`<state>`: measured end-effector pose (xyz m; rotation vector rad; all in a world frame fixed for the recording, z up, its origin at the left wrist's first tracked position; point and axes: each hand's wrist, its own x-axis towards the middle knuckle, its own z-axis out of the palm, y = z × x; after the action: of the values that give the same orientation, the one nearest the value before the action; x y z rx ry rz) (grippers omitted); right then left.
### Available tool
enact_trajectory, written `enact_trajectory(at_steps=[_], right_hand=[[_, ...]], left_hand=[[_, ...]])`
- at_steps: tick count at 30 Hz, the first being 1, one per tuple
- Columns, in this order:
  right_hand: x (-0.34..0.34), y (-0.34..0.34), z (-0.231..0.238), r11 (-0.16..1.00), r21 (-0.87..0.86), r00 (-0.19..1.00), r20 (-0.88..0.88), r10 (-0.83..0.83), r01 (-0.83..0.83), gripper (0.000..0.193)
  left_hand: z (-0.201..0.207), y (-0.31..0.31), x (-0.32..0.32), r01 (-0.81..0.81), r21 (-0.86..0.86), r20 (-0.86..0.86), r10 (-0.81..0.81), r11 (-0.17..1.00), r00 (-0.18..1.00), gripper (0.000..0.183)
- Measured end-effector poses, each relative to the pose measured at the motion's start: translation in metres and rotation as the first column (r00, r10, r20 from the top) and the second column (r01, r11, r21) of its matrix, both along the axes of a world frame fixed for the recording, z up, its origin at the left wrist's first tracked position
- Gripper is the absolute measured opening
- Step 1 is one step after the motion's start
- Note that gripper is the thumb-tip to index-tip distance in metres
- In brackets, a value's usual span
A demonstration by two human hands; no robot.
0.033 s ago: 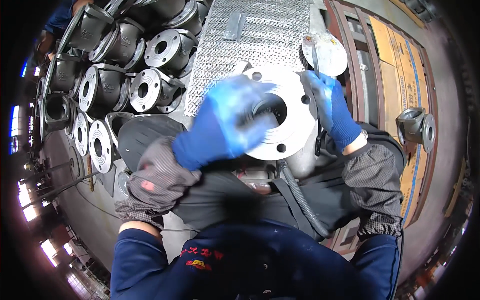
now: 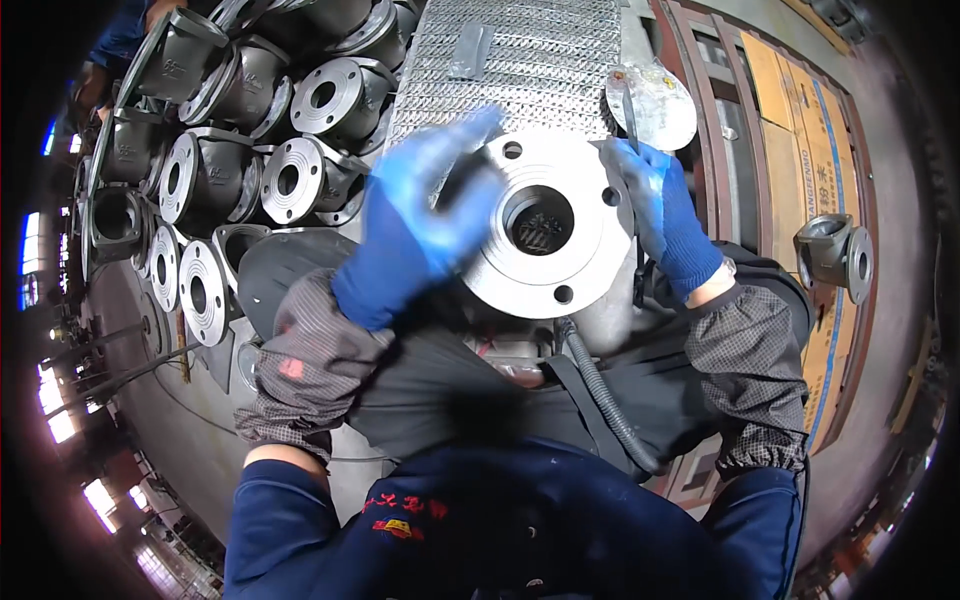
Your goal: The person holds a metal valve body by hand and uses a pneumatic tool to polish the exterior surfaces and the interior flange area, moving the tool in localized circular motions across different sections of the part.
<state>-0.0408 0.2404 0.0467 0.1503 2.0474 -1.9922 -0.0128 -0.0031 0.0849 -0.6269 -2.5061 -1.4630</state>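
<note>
A grey metal flanged casting point(image 2: 595, 255) sits in front of me, its round face up, with a central bore and bolt holes. My left hand point(image 2: 425, 200), in a blue glove, is at its left rim with fingers apart, holding nothing; motion blurs it. I cannot tell whether it touches the rim. My right hand point(image 2: 655, 200), also gloved in blue, is closed at the casting's right edge. A narrow dark strip point(image 2: 629, 112) rises beside its fingertips; whether the hand grips it too is unclear.
Many similar castings point(image 2: 205, 175) are piled at the left. Ahead lies a textured silvery surface point(image 2: 510, 90) with a small clear plastic bag point(image 2: 470, 52). A round pale disc point(image 2: 665, 110), cardboard point(image 2: 800, 150) and another casting point(image 2: 835, 255) are at the right. A ribbed hose point(image 2: 605, 400) crosses my lap.
My left hand has drawn back leftward from over the casting's bore to its left rim, uncovering the bore. My right hand stays at the right edge.
</note>
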Motion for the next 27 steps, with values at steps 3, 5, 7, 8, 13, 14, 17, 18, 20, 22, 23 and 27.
enact_trajectory(at_steps=[3,5,7,8,13,14,17,18,20,22,23,27], right_hand=[[0.000,-0.008,0.005,0.989,0.147,0.998,-0.062,0.017,-0.008,0.031],[-0.001,-0.019,0.009,0.990,0.139,0.992,-0.116,0.045,-0.029,0.031],[-0.006,-0.017,-0.002,0.948,0.308,0.908,-0.367,0.201,-0.085,0.032],[-0.008,-0.017,0.001,0.938,0.327,0.892,-0.381,0.242,-0.115,0.032],[-0.011,-0.040,0.020,0.965,0.222,0.902,-0.372,0.218,-0.142,0.029],[-0.010,-0.045,0.026,0.970,0.192,0.917,-0.340,0.208,-0.148,0.028],[-0.009,-0.056,0.040,0.973,0.190,0.916,-0.353,0.190,-0.129,0.028],[-0.008,-0.061,0.045,0.973,0.196,0.907,-0.377,0.188,-0.120,0.028],[-0.006,-0.069,0.049,0.989,0.071,0.944,-0.296,0.148,-0.133,0.026],[-0.004,-0.071,0.046,0.985,0.070,0.936,-0.308,0.169,-0.155,0.026],[-0.008,-0.073,0.044,0.979,0.104,0.903,-0.380,0.200,-0.173,0.027],[-0.006,-0.073,0.037,0.979,0.092,0.909,-0.362,0.205,-0.184,0.027]], left_hand=[[-0.033,-0.043,-0.017,-0.245,0.354,0.535,0.020,0.903,0.845,0.038],[-0.051,-0.065,-0.012,0.063,-0.203,0.327,0.007,0.977,0.945,0.049],[-0.047,-0.047,-0.013,-0.068,0.578,0.536,-0.315,0.814,0.783,0.048],[-0.038,-0.038,-0.012,-0.350,0.680,0.667,-0.346,0.644,0.660,0.047],[-0.055,-0.054,-0.012,-0.342,0.593,0.666,-0.206,0.729,0.717,0.055],[-0.057,-0.062,-0.014,-0.348,0.551,0.691,-0.181,0.759,0.700,0.055],[-0.049,-0.058,-0.012,-0.370,0.531,0.673,-0.114,0.762,0.731,0.058],[-0.043,-0.060,-0.013,-0.408,0.559,0.692,-0.135,0.722,0.709,0.059],[-0.045,-0.068,-0.013,-0.432,0.600,0.669,-0.126,0.673,0.732,0.059],[-0.035,-0.067,-0.012,-0.477,0.608,0.684,-0.113,0.635,0.721,0.057],[-0.033,-0.067,-0.011,-0.497,0.611,0.691,-0.108,0.616,0.715,0.056],[-0.027,-0.062,-0.003,-0.485,0.583,0.674,-0.054,0.652,0.737,0.064]])
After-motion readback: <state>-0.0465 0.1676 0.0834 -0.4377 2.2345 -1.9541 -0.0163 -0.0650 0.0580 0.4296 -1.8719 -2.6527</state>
